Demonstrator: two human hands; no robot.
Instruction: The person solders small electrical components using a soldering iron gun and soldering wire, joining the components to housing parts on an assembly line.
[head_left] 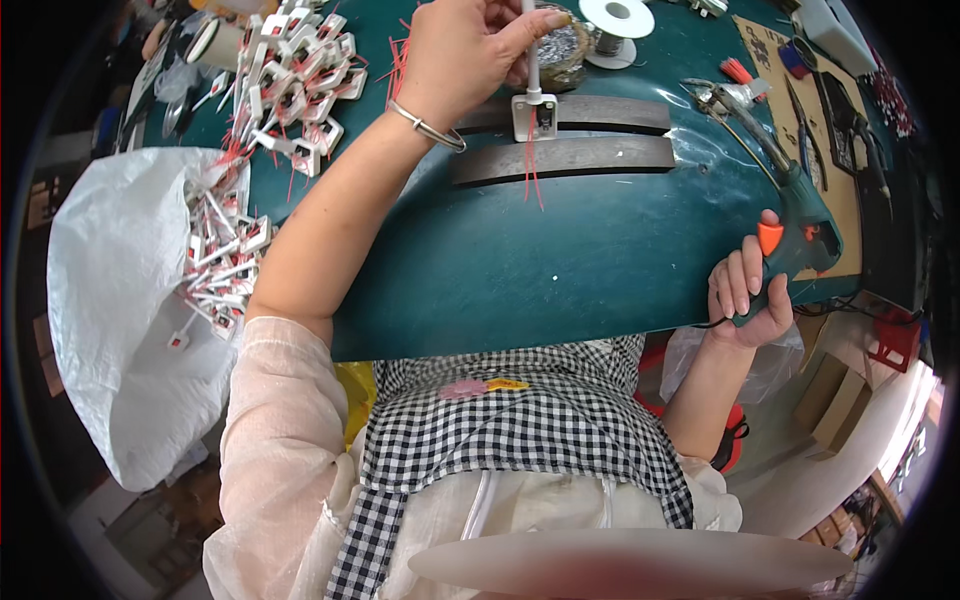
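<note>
My left hand [478,45] pinches the white stem of a small white plastic part [534,118]. The part's square head rests at the two dark grey bars [590,158], and thin red wires hang from it toward me. My right hand [745,290] is wrapped round the handle of a green soldering gun [806,215] with an orange trigger. The gun's metal tip reaches up and left, apart from the white part. Just beyond the white part sits a lump wrapped in shiny clear film [566,55], partly hidden by my left hand.
Many similar white parts with red wires [295,85] are heaped at the far left. More spill from a white plastic bag [125,300] at the table's left edge. A white spool of solder [615,50] stands at the back. Pliers [805,135] lie on cardboard at the right.
</note>
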